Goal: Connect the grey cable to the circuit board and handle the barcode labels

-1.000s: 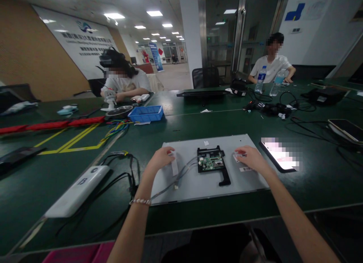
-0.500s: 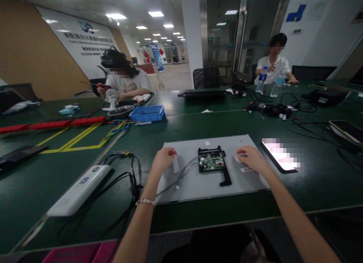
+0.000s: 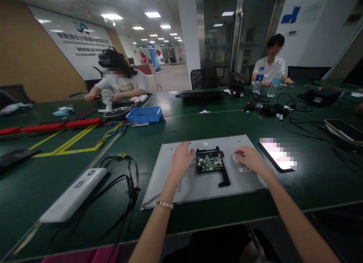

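Note:
A flat grey panel (image 3: 159, 168) lies on the green table in front of me. Near its middle sits a black plastic bracket (image 3: 225, 178) framing a green circuit board (image 3: 210, 163). Over the panel's left part, beside the bracket, is my left hand (image 3: 181, 159); its fingers are apart and hold nothing visible. A narrow pale strip (image 3: 179, 185) shows partly behind that wrist, near grey cables. At the panel's right part, my right hand (image 3: 248, 158) pinches the edge of a small white label (image 3: 235, 158). Another printed label (image 3: 244, 169) lies just below those fingers.
A phone (image 3: 276, 155) with a lit screen lies right of the panel. To the left are a white power bank-like case (image 3: 74, 195) and black cables (image 3: 130, 187). Farther back stand a blue bin (image 3: 144, 115) and two bottles (image 3: 274, 85). Two people sit across the table.
My left hand has moved right, toward the bracket, and let go of the pale strip. My right hand stays by the label. The person at left has lowered a hand.

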Motion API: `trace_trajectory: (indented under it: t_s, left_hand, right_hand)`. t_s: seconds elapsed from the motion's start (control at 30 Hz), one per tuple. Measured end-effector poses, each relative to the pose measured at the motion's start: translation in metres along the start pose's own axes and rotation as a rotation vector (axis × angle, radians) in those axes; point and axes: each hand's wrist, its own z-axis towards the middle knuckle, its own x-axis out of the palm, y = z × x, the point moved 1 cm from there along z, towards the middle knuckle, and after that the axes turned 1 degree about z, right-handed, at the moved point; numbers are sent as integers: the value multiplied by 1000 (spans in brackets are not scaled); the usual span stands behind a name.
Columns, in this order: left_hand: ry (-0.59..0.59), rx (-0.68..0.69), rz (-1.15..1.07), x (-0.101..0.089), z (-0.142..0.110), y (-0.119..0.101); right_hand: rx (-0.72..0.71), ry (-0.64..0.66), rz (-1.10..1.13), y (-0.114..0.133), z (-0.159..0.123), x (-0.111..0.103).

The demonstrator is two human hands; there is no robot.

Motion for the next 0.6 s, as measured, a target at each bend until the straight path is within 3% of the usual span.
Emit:
trace_trajectory:
  t_s: [0.1, 0.2, 0.37, 0.6]
  left_hand:
    - [-7, 51, 27, 14, -5, -27]
    - [-15, 72, 41, 25, -10, -37]
    - [-19, 124, -15, 30, -12, -28]
    - [12, 110, 28, 31, -12, -24]
  right_hand:
    - [-4, -12, 3, -2, 1, 2]
    - [-8, -26, 12, -4, 2, 4]
    - [12, -19, 36, -2, 1, -1]
    - [49, 111, 70, -2, -2, -3]
